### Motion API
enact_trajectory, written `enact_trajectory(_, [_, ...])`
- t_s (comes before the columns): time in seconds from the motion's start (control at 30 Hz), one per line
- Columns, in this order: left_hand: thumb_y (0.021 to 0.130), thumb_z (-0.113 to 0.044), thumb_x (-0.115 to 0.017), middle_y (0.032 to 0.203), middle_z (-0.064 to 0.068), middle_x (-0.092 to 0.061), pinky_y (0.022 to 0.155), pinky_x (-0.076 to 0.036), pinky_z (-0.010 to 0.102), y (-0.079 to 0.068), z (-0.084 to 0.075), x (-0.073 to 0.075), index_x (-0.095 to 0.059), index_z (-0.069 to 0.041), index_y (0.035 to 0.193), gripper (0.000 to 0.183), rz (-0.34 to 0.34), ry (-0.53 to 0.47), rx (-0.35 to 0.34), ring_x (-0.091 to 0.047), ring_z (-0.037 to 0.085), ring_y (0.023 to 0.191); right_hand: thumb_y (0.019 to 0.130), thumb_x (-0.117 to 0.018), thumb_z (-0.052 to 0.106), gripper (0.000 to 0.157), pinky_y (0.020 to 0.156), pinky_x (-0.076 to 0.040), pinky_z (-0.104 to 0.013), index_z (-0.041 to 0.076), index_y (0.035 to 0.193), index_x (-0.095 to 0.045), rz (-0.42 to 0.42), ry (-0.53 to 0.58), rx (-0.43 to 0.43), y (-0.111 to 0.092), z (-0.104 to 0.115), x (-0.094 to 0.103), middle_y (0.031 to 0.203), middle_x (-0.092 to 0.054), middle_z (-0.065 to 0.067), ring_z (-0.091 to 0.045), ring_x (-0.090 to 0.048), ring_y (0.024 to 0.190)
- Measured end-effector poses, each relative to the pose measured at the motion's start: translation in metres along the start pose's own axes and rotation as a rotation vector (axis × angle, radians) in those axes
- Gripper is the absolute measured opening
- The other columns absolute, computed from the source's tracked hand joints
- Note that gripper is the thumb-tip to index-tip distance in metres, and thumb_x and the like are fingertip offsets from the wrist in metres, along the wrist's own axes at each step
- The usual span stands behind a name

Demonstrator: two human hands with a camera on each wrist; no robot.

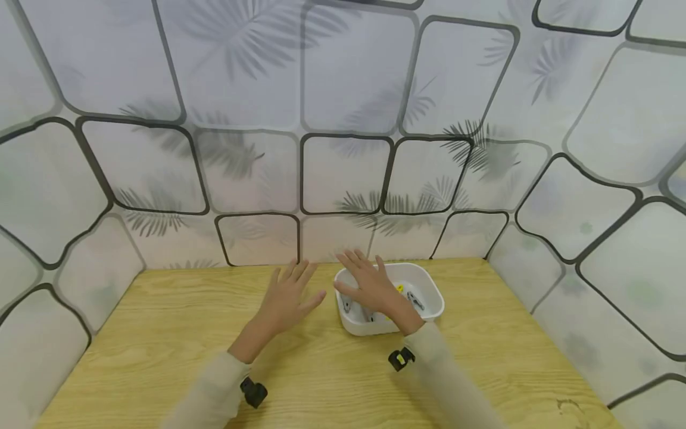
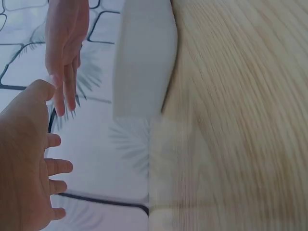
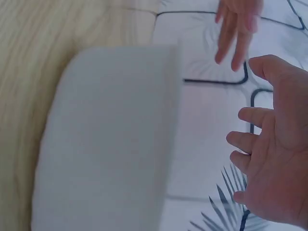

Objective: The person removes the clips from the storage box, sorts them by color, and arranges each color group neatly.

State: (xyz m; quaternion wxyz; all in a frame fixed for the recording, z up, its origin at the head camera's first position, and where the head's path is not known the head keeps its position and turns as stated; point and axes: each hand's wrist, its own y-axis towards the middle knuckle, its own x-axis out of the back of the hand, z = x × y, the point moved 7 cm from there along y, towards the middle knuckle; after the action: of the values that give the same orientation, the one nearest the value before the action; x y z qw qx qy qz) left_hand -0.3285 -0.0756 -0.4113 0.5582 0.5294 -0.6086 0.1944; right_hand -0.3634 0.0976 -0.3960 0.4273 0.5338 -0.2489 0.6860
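My left hand [image 1: 284, 302] is held over the table with its fingers spread, holding nothing. Beside it, on the right, my right hand [image 1: 373, 288] hovers over a white plastic tub [image 1: 429, 277], fingers extended and apart from the rim. Small grey clip-like pieces [image 1: 415, 300] and a yellow bit [image 1: 399, 288] lie inside the tub; the hand and wrist hide part of the contents. From the left wrist, the tub's outer wall [image 2: 144, 62] shows beyond the thumb. The right wrist view has the same wall [image 3: 110, 130] close up, next to the extended fingers.
The tub stands on a wood-grain table [image 1: 177, 333], near its back edge. Walls [image 1: 343, 173] covered in a stone-and-leaf pattern rise behind and on both sides. Each sleeve carries a small black wrist camera [image 1: 253, 392]. A dark mark [image 1: 569, 405] is on the table at front right.
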Motion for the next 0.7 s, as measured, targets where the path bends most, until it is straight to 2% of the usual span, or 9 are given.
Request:
enact_trajectory(0.2, [0.104,-0.04,-0.056,0.155,0.019,-0.047,0.117,-0.027,0.067,0.008,-0.018,-0.009,-0.041,-0.006,0.155,0.063,0.003,-0.274,0.038,-0.036,0.048,0.147,0.104,-0.052,0.047,0.071,0.12,-0.003,-0.071,0.015,0.162,-0.027,-0.045,0.103,-0.04,-0.017,-0.032,0.029,0.169,-0.022,-0.014,-0.038,-0.015,0.158])
enact_trajectory(0.37, [0.104,-0.034,-0.056,0.156,0.021,-0.046,0.117,-0.032,0.06,0.012,-0.027,-0.028,-0.038,-0.004,0.156,0.062,0.059,-0.545,0.153,-0.041,0.042,0.146,0.104,-0.056,0.04,0.07,0.118,-0.014,-0.072,0.01,0.161,-0.028,-0.104,0.134,-0.08,-0.033,-0.072,0.048,0.166,-0.027,-0.02,-0.044,-0.023,0.154])
enact_trajectory(0.47, [0.104,-0.03,-0.056,0.152,0.025,-0.048,0.113,-0.038,0.06,0.012,-0.031,-0.037,-0.036,-0.001,0.156,0.063,0.079,-0.694,0.226,-0.046,0.044,0.141,0.104,-0.056,0.038,0.071,0.118,-0.022,-0.068,0.007,0.161,-0.026,-0.105,0.188,-0.123,-0.045,-0.096,0.056,0.165,-0.028,-0.023,-0.047,-0.026,0.151])
enact_trajectory(0.57, [0.102,-0.023,-0.059,0.144,0.029,-0.052,0.105,-0.048,0.056,0.013,-0.031,-0.043,-0.038,0.003,0.153,0.062,0.053,-0.777,0.287,-0.055,0.046,0.131,0.105,-0.055,0.036,0.072,0.116,-0.029,-0.066,0.003,0.161,-0.024,-0.074,0.25,-0.191,-0.057,-0.12,0.06,0.164,-0.028,-0.026,-0.05,-0.029,0.148])
enact_trajectory(0.7, [0.096,-0.008,-0.064,0.132,0.029,-0.058,0.094,-0.057,0.045,0.014,-0.026,-0.047,-0.044,0.007,0.147,0.057,-0.03,-0.872,0.391,-0.063,0.042,0.12,0.106,-0.054,0.032,0.07,0.11,-0.037,-0.066,-0.003,0.159,-0.024,-0.02,0.332,-0.299,-0.073,-0.151,0.059,0.159,-0.032,-0.033,-0.055,-0.035,0.142])
